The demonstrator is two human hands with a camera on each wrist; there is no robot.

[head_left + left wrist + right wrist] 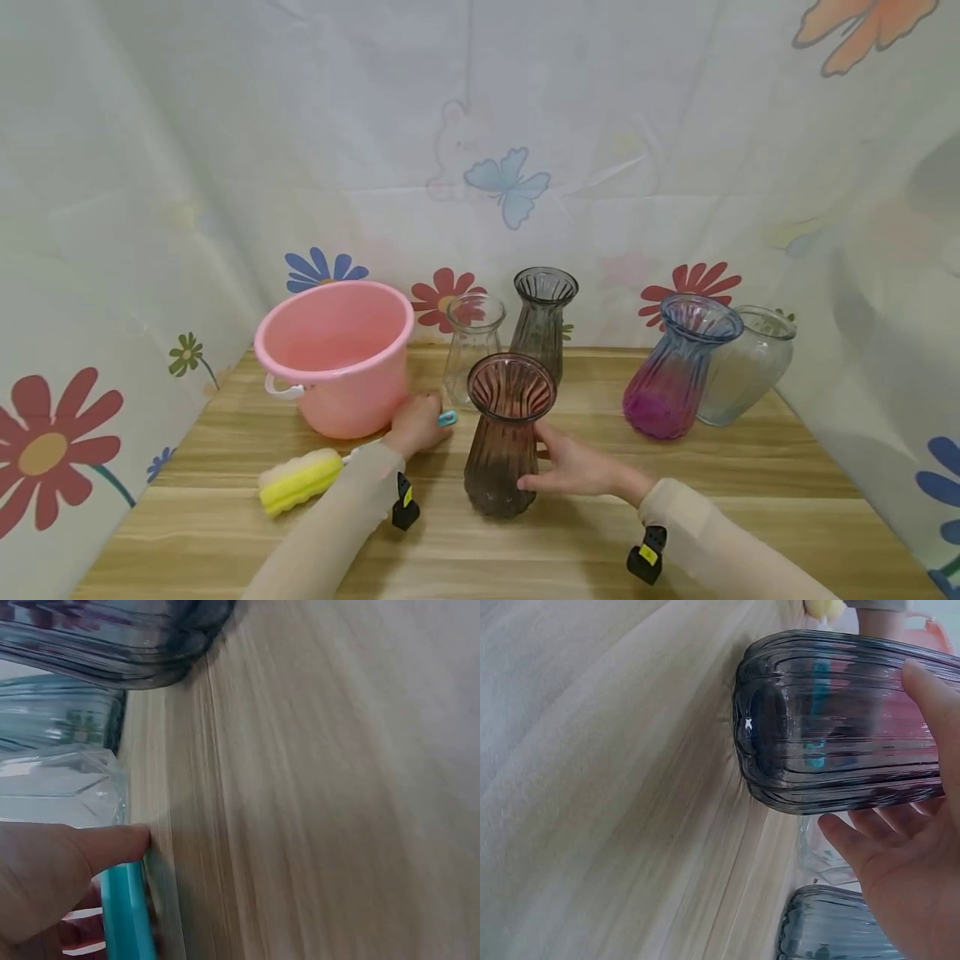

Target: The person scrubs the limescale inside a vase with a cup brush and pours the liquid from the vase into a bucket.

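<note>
Brown vase (501,467) is clasped in right grip (579,467), brush (300,482) in left (417,427), blue-rimmed vase (671,383) apart.

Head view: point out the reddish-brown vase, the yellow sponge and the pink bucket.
Reddish-brown vase (501,450): head view, middle of its body.
Yellow sponge (302,483): head view, middle of its length.
Pink bucket (351,400): head view, outer wall.

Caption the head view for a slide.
Right hand holds a dark reddish vase; left hand grips a yellow sponge brush beside a pink bucket.
</note>
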